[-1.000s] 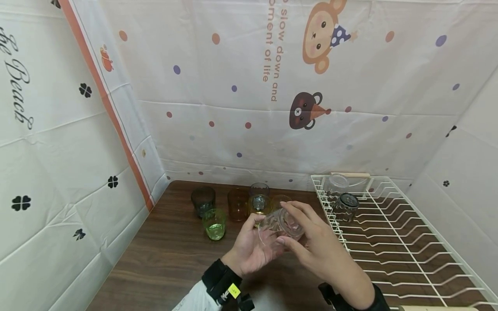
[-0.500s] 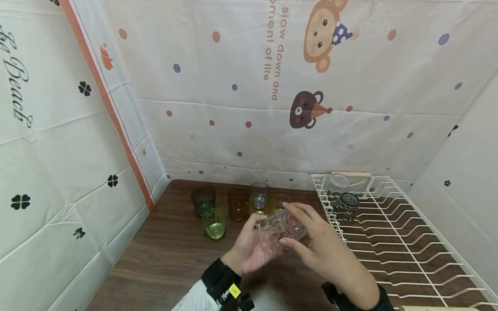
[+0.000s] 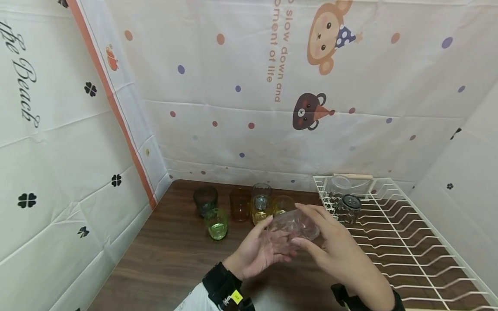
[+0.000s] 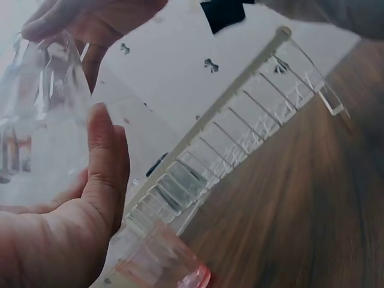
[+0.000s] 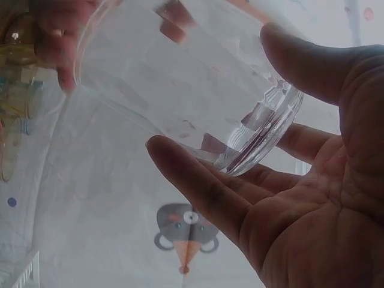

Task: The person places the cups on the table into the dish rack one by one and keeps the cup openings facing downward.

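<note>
Nearest the camera, black straps point(image 3: 221, 278) circle both wrists, and beyond them the two hands meet at the clear glass point(image 3: 289, 222), which is held in the air above the table point(image 3: 163, 259). The right hand point(image 3: 336, 242) pinches it near the base, thumb on one side and fingers on the other, a grip about as wide as the base. The left hand point(image 3: 256, 255) lies palm up at the rim end, fingers extended and loosely spread; whether it bears any weight, I cannot tell. The glass is tilted, base toward the right palm, mouth toward the left. The step in hand looks like steadying or turning this one glass between two hands, with the right doing most of the holding. The next move, I judge, calls for a secure pinch at the smooth base before the left palm gives up its place under the rim, since slick glass could slip. Past the hands stand the green glass point(image 3: 216, 225), then the yellow glass point(image 3: 260, 211), amber glass point(image 3: 283, 203), orange glass point(image 3: 239, 205) and dark glass point(image 3: 205, 199), with a grey glass point(image 3: 261, 188) behind the yellow one. To the right, the rack point(image 3: 406, 246) holds a black glass point(image 3: 350, 203) and, farther back, a colourless glass point(image 3: 340, 184), both seemingly base up. Farthest off hangs the printed cloth point(image 3: 218, 86).
</note>
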`<state>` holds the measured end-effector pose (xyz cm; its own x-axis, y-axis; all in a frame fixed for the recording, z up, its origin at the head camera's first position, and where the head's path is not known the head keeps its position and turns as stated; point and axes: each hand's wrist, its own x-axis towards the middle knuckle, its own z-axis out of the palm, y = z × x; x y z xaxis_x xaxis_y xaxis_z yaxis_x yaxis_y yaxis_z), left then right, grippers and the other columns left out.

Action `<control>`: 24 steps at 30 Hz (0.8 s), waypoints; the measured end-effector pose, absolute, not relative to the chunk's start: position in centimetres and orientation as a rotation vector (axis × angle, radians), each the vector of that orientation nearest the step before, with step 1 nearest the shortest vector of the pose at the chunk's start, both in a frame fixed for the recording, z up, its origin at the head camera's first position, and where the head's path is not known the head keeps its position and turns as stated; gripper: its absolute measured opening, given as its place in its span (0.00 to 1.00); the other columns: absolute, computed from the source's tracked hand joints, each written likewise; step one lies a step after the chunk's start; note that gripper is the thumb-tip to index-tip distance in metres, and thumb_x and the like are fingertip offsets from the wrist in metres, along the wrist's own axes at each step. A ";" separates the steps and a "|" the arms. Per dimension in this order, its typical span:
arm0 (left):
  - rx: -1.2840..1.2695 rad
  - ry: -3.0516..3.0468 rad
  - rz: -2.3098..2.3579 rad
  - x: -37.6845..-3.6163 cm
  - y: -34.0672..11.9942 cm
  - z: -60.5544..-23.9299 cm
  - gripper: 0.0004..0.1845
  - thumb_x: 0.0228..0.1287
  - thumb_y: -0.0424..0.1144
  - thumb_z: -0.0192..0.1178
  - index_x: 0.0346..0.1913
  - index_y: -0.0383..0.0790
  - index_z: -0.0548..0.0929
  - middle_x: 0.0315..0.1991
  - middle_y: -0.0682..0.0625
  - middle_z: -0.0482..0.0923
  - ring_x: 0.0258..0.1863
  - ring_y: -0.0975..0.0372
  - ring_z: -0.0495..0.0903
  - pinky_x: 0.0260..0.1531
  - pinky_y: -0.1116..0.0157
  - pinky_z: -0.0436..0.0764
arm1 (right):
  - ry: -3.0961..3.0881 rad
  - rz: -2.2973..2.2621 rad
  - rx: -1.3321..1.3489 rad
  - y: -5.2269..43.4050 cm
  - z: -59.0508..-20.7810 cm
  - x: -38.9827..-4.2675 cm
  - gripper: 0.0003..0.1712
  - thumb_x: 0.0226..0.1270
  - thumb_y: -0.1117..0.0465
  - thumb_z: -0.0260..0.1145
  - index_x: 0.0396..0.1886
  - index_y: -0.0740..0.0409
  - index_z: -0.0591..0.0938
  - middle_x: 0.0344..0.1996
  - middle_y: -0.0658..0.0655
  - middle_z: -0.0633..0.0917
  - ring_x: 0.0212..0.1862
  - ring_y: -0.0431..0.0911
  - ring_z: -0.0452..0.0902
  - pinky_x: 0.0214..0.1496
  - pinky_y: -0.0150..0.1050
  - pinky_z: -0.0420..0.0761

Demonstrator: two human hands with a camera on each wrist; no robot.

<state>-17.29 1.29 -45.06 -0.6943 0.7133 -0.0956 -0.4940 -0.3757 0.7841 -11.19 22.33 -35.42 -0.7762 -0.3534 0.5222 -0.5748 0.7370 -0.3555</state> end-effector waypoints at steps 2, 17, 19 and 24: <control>0.359 1.181 2.085 -17.0 1.3 -45.3 0.40 0.83 0.68 0.41 0.73 0.35 0.71 0.54 0.52 0.85 0.48 0.61 0.88 0.48 0.65 0.87 | -2.509 0.710 0.679 23.1 -35.2 -10.9 0.45 0.63 0.57 0.81 0.78 0.45 0.73 0.64 0.54 0.83 0.55 0.48 0.86 0.52 0.51 0.89; 0.461 1.888 1.916 -15.1 -1.0 -45.9 0.24 0.86 0.50 0.50 0.64 0.31 0.81 0.51 0.33 0.85 0.43 0.59 0.87 0.39 0.64 0.88 | -2.541 0.439 0.444 31.2 -33.2 -11.0 0.47 0.61 0.56 0.82 0.78 0.56 0.72 0.61 0.68 0.80 0.48 0.70 0.84 0.46 0.74 0.79; 0.493 1.944 1.878 -15.0 -1.4 -46.1 0.23 0.86 0.48 0.51 0.64 0.32 0.81 0.51 0.33 0.85 0.45 0.57 0.88 0.39 0.63 0.89 | -2.574 0.422 0.431 32.1 -33.1 -11.3 0.46 0.64 0.54 0.81 0.78 0.56 0.71 0.60 0.68 0.79 0.47 0.70 0.84 0.44 0.73 0.79; 0.569 2.107 1.818 -14.8 -2.4 -46.3 0.21 0.85 0.48 0.54 0.63 0.34 0.82 0.52 0.32 0.85 0.45 0.57 0.88 0.41 0.61 0.90 | -2.606 0.398 0.432 34.3 -33.5 -12.7 0.45 0.64 0.54 0.81 0.75 0.63 0.71 0.55 0.73 0.80 0.42 0.68 0.83 0.40 0.73 0.80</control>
<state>-14.82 -2.39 -46.30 -0.8765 0.4804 0.0309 0.1008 0.1204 0.9876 -12.65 34.26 -33.54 -0.8423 -0.2308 0.4872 -0.3657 0.9086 -0.2019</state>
